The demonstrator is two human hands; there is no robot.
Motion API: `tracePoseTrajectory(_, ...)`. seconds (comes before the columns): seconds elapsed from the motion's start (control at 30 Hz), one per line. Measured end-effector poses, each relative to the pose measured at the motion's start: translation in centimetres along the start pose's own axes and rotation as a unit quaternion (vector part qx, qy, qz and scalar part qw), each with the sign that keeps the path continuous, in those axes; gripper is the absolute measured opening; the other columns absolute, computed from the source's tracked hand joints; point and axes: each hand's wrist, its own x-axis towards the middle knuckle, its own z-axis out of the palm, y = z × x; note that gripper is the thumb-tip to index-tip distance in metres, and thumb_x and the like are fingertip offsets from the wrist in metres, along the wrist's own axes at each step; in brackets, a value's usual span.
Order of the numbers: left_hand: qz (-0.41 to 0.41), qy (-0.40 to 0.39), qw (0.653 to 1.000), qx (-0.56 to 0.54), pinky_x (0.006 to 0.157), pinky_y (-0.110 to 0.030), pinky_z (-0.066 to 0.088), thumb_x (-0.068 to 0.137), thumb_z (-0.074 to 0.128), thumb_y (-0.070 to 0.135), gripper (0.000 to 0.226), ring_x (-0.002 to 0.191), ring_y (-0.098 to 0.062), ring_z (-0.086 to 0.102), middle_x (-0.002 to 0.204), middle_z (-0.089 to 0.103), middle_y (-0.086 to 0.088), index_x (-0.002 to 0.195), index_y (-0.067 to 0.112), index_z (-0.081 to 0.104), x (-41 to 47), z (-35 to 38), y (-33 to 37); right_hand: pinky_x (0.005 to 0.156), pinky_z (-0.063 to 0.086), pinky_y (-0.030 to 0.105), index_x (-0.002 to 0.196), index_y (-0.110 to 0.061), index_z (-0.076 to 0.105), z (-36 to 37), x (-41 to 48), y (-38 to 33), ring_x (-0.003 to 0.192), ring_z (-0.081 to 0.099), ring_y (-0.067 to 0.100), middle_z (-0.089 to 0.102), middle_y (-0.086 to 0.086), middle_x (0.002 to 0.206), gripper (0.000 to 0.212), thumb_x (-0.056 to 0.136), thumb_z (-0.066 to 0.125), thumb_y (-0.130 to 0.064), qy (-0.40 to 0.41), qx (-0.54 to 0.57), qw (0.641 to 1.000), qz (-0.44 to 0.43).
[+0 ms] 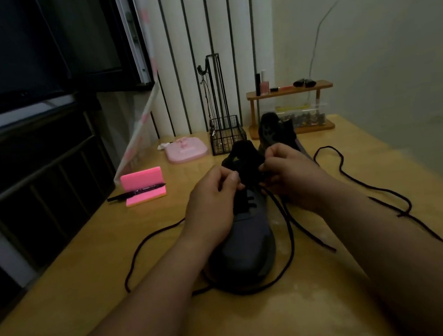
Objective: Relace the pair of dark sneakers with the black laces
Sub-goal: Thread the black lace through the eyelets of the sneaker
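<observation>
Dim light left the lacing between our hands hard to make out. Our left hand (212, 194) pinched the dark sneaker (249, 237) at its throat, our right hand (291, 175) pinched the black lace (291, 237), whose ends trailed nearer us.

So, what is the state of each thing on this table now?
near sneaker: partly laced, toe toward the camera.
near lace: partly threaded, ends loose on the table.
left hand: pinches the near lace over the near sneaker.
right hand: pinches it too.
far sneaker: standing behind; lacing too dark to tell.
second lace: lying loose on the table.
marker: lying on the pink stand.
</observation>
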Motion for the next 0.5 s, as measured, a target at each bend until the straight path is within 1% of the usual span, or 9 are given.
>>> tracePoseTrajectory(0.07, 0.024, 0.003, 1.000, 0.011, 0.084, -0.038, 0.058, 0.106, 0.058, 0.027, 0.013, 0.090, -0.004, 0.068, 0.091, 0.072, 0.014, 0.099, 0.031, 0.069, -0.2, 0.3, -0.3, 0.070, 0.052, 0.037, 0.093, -0.017, 0.049, 0.0, 0.2, 0.8, 0.067, 0.062, 0.018, 0.058, 0.006, 0.086, 0.016, 0.101, 0.053, -0.004, -0.007, 0.065, 0.998, 0.005)
tracePoseTrajectory(0.13, 0.045, 0.005, 0.999, 0.023, 0.082, -0.036, 0.058, 0.104, 0.062, 0.024, 0.013, 0.091, -0.002, 0.068, 0.091, 0.072, 0.016, 0.102, 0.033, 0.071, -0.2, 0.3, -0.5, 0.068, 0.052, 0.036, 0.091, -0.019, 0.047, 0.2, 0.3, 1.2, 0.072, 0.061, 0.021, 0.058, 0.006, 0.087, 0.020, 0.100, 0.052, -0.001, -0.017, 0.109, 0.994, 0.009)
tracePoseTrajectory(0.3, 0.078, 0.003, 0.995, 0.065, 0.075, -0.020, 0.051, 0.101, 0.066, 0.023, 0.011, 0.091, 0.000, 0.066, 0.090, 0.071, 0.019, 0.098, 0.031, 0.073, -0.2, 0.0, -0.3, 0.067, 0.054, 0.034, 0.090, -0.019, 0.045, 0.1, 0.7, 1.9, 0.069, 0.061, 0.019, 0.057, 0.005, 0.086, 0.022, 0.099, 0.051, 0.001, -0.029, 0.157, 0.987, 0.016)
tracePoseTrajectory(0.37, 0.083, -0.002, 0.994, 0.075, 0.074, -0.016, 0.049, 0.101, 0.066, 0.022, 0.011, 0.092, -0.001, 0.066, 0.091, 0.070, 0.018, 0.098, 0.030, 0.072, -0.2, -0.2, -0.2, 0.067, 0.054, 0.033, 0.091, -0.019, 0.045, 0.0, 0.8, 2.0, 0.069, 0.061, 0.019, 0.058, 0.005, 0.086, 0.022, 0.099, 0.050, 0.001, -0.037, 0.169, 0.985, 0.016)
tracePoseTrajectory(0.43, 0.103, 0.007, 0.990, 0.101, 0.075, -0.017, 0.047, 0.101, 0.065, 0.020, 0.011, 0.093, -0.003, 0.064, 0.094, 0.068, 0.015, 0.098, 0.029, 0.071, -0.3, -0.2, -0.3, 0.064, 0.055, 0.030, 0.091, -0.019, 0.045, -0.1, 0.8, 2.1, 0.070, 0.061, 0.019, 0.057, 0.005, 0.087, 0.022, 0.100, 0.049, 0.002, -0.040, 0.174, 0.984, 0.016)
tracePoseTrajectory(0.5, 0.125, 0.023, 0.983, 0.131, 0.077, -0.021, 0.047, 0.102, 0.064, 0.017, 0.012, 0.094, -0.005, 0.060, 0.096, 0.063, 0.013, 0.097, 0.027, 0.068, -0.3, 0.0, -0.4, 0.062, 0.056, 0.029, 0.091, -0.019, 0.046, -0.1, 0.9, 2.1, 0.071, 0.061, 0.019, 0.058, 0.006, 0.088, 0.023, 0.100, 0.049, 0.002, -0.043, 0.180, 0.983, 0.015)
